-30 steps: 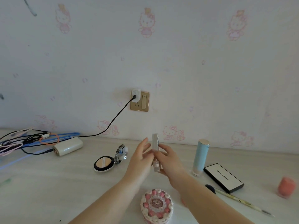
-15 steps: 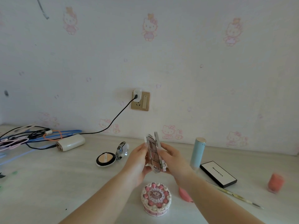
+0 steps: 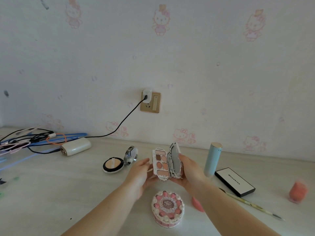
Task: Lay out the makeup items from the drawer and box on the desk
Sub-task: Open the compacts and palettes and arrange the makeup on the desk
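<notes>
An ornate eyeshadow palette (image 3: pixel 162 165) stands open above the desk, its pans of brown and peach facing me and its mirrored lid to the right. My left hand (image 3: pixel 140 174) holds the pan side from the left. My right hand (image 3: pixel 189 171) grips the lid side. On the desk lie an open cushion compact (image 3: pixel 113 165), a round cake-shaped box (image 3: pixel 167 208), a light blue tube (image 3: pixel 213 159), a white and black flat case (image 3: pixel 234 181), a thin brush (image 3: pixel 252 205) and two pink sponges (image 3: pixel 298 193) (image 3: pixel 196 204).
A white power bank (image 3: pixel 75 146) and a tangle of cables (image 3: pixel 25 139) lie at the back left of the pale desk (image 3: pixel 59 193). A black cord runs up to a gold wall socket (image 3: pixel 150 102). The wall stands close behind the items.
The palette was held shut and edge-on a second ago; both hands have spread it open so the pans and mirror show. The view has shifted slightly.
</notes>
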